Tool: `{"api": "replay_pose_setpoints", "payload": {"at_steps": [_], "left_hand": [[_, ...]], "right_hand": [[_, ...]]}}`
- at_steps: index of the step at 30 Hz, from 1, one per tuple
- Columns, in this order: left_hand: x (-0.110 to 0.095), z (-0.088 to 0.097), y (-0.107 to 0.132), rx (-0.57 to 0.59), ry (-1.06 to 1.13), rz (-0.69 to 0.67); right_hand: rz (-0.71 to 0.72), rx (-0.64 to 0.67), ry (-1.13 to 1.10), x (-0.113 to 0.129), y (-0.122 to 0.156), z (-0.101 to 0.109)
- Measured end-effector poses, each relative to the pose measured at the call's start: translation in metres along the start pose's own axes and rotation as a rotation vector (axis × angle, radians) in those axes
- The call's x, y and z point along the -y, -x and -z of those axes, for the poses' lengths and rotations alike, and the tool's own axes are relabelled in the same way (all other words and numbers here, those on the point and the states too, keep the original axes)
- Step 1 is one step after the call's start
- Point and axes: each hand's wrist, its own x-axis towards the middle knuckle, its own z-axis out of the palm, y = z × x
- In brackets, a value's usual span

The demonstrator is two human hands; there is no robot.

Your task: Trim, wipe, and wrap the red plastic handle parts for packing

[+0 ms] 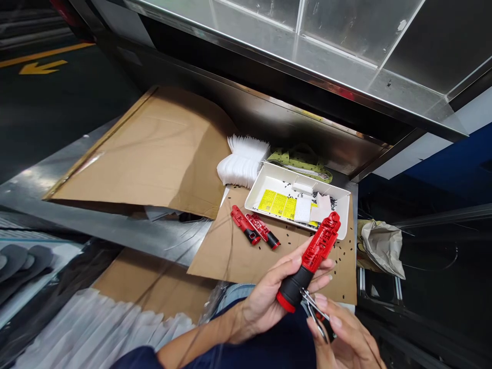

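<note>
Left hand has a red ribbed plastic handle with black rubber grip: fingers wrapped tight, red end up, tip in front of the tray's near corner. Right hand pinches small silver steel snips at the grip's black end; blades mostly hidden, can't tell if spread or pressed together.

Count as it lies: one in hand, two matching red-and-black handles down side by side on a brown corrugated cardboard sheet. Shallow white plastic tray holds yellow printed sheets. Small black bits are scattered around the tray and across the cardboard. A stack of white pleated sheets sits behind the tray's left corner. Working room: cardboard strip between tray and hands. Crumpled paper bag lies past the cardboard's right edge.
</note>
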Motion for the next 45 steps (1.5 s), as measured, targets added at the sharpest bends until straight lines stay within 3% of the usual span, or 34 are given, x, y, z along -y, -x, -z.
{"api": "replay_pose_setpoints", "payload": {"at_steps": [8,12,16,23,31,37,39,42,45], "left_hand": [[0.0,0.0,-0.001,0.03,0.001,0.011],[0.001,0.002,-0.001,0.045,0.008,0.022],[0.001,0.002,-0.002,0.054,0.01,0.009],[0.001,0.001,-0.003,0.031,0.015,0.008],[0.002,0.002,-0.002,0.022,0.001,0.009],[0.002,0.003,-0.003,0.004,-0.011,0.031],[0.002,0.006,-0.004,0.005,0.026,0.042],[0.001,0.012,-0.005,0.023,0.091,0.061],[0.001,0.015,-0.006,0.035,0.127,0.054]], "right_hand": [[-0.025,0.0,-0.013,-0.002,0.003,-0.001],[0.028,-0.041,-0.02,-0.009,0.012,0.007],[-0.061,0.002,0.043,-0.007,0.013,0.013],[-0.054,0.064,-0.035,-0.005,0.011,0.008],[-0.053,0.05,0.009,-0.001,0.008,0.003],[-0.04,-0.072,0.078,-0.01,0.021,0.01],[-0.136,-0.143,0.111,-0.01,0.027,0.019],[-0.433,-0.258,0.185,-0.013,0.027,0.029],[-0.567,-0.275,0.208,-0.034,0.02,0.032]]}}
